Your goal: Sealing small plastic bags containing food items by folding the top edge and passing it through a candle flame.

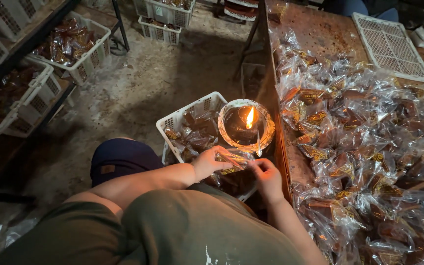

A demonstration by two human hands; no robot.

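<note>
My left hand (208, 162) and my right hand (267, 177) both pinch one clear plastic packet (232, 160) with a dark brown sweet inside, held flat between them. The packet sits just below a round bowl (267, 136) in which a small flame (250, 118) burns. Under my hands stands a white plastic basket (172, 122) holding several packed sweets.
A wooden table (320, 34) on the right carries a big heap of clear packets (364, 147) and a white lattice tray (391, 46). At the left, shelves hold white crates (82, 64) with more packets. Other crates (165, 22) stand on the concrete floor.
</note>
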